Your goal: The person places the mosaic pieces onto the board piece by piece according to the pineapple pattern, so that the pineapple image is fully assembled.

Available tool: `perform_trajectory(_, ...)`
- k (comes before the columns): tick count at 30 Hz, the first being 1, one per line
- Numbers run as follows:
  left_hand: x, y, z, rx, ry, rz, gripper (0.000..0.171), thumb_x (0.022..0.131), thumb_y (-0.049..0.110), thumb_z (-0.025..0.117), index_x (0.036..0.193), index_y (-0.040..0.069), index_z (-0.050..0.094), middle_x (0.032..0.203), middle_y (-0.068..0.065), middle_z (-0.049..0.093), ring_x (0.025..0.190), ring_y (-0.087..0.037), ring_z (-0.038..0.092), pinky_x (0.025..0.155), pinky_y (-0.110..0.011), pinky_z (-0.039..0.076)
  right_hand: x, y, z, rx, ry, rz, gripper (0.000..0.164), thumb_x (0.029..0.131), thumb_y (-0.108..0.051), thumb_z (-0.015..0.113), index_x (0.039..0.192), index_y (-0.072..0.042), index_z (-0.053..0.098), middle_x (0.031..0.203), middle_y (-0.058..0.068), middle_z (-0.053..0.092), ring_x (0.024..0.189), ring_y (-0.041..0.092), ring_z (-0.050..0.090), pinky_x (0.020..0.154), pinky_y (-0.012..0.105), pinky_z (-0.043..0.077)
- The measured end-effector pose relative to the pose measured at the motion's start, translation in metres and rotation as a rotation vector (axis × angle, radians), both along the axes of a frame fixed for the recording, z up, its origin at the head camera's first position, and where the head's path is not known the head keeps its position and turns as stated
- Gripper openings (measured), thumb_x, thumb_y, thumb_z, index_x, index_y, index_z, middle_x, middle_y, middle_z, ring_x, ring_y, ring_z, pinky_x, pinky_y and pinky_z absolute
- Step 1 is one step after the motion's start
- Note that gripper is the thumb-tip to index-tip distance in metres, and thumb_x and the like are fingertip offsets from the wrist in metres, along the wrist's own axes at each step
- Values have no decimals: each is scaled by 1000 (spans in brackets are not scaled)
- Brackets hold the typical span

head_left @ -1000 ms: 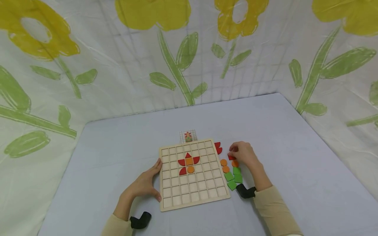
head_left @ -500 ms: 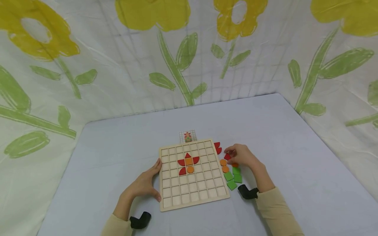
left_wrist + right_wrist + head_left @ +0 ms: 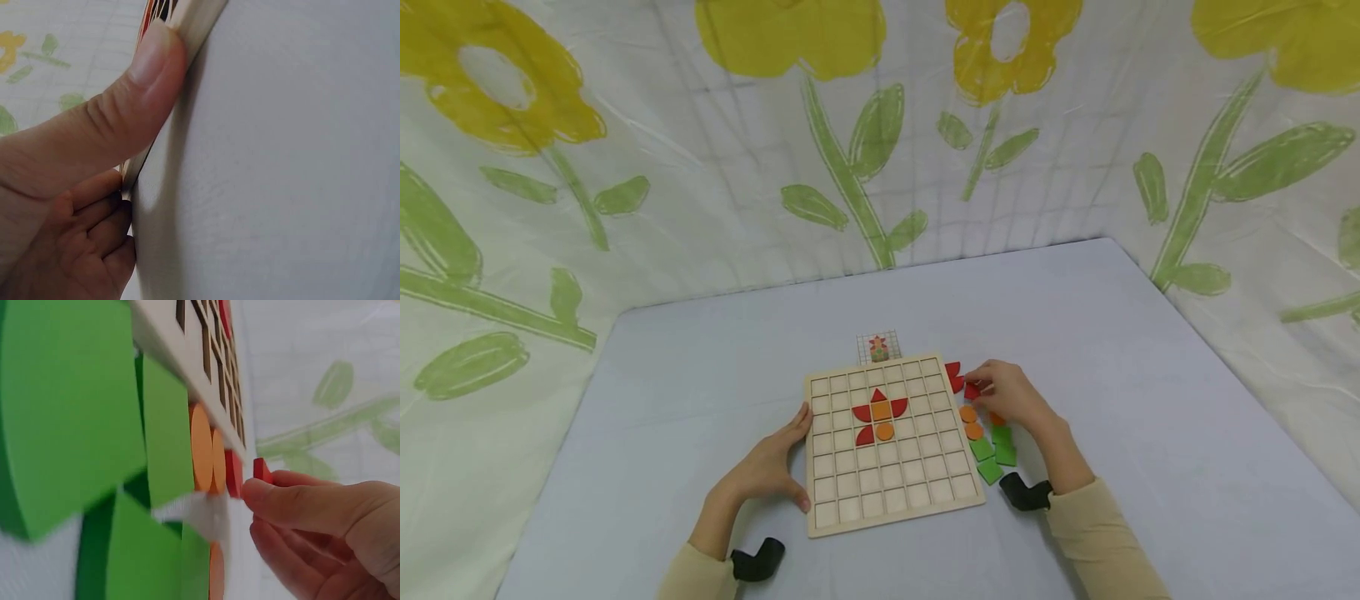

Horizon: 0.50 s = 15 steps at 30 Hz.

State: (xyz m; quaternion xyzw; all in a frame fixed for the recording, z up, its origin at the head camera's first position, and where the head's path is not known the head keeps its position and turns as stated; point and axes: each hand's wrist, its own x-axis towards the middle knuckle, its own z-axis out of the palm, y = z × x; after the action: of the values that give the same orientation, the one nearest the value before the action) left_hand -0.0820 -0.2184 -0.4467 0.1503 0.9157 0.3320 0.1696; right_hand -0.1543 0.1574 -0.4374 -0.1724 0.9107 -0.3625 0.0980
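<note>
A square wooden grid board (image 3: 880, 479) holds a red triangle (image 3: 877, 396), an orange square (image 3: 880, 411), an orange disc (image 3: 884, 432) and several red curved tiles (image 3: 865, 436). My left hand (image 3: 767, 467) rests along the board's left edge, thumb and fingers spread; in the left wrist view the thumb (image 3: 134, 94) presses the edge. Right of the board, my right hand (image 3: 1013, 393) pinches a small red tile (image 3: 261, 470) between thumb and fingertips, partly hidden by them. Its tip is close to the red curved tiles (image 3: 955, 377) beside the board's upper right edge.
Loose orange discs (image 3: 968, 414) and several green square tiles (image 3: 988, 472) lie along the board's right side, below the right hand. A small patterned grid card (image 3: 877, 343) lies behind the board's far edge. A flower-printed curtain (image 3: 737, 183) hangs behind the table (image 3: 700, 375).
My right hand has moved left with the red tile, from above the orange discs to beside the red curved tiles. The left hand and the board stay put.
</note>
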Motion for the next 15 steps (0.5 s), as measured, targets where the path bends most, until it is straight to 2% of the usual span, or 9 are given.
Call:
perform_trajectory(6,0,0,-1,3,0,3,131,44,19,97,149,-8,24,158,-20,13,143,-41,19,112,-56,24,5,-19,1,-110,16,59,32,82,6,71,114,9,66,105,16,63,96,32,65,82,38,57)
perform_trajectory(11,0,0,0,-2,1,3,131,44,21,97,148,-9,24,158,-20,13,143,-41,19,112,-56,25,9,-37,0,-130,7,107,34,82,6,71,115,7,67,111,16,66,98,29,64,83,37,56)
perform_trajectory(15,-1,0,-1,-9,3,2,132,44,22,97,149,-8,23,158,-20,13,142,-42,20,112,-57,25,12,-48,-3,-159,20,176,34,80,7,72,113,7,68,107,13,67,96,27,63,82,35,56)
